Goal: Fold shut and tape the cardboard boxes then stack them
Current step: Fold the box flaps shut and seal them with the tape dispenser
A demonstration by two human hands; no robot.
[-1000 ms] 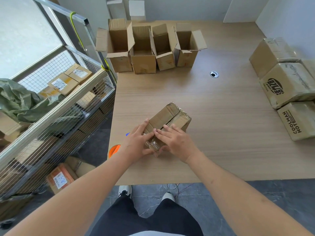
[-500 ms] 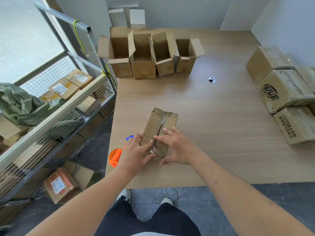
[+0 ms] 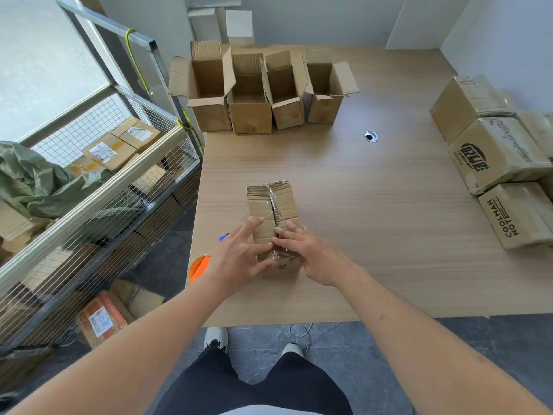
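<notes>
box (image 3: 270, 205) on table | both hands' fingers (image 3: 294, 232) pressing near end

A packing room: open cartons (image 3: 257, 91) on a table (image 3: 374, 241), labelled parcels in a wire cage (image 3: 98, 187).

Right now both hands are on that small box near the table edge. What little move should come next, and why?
Probably lift the closed box and carry it toward the stacked boxes on the right. Its flaps lie shut with shiny tape along the seam, and the left hand and right hand are pressing the near end, so sealing looks about done.
</notes>
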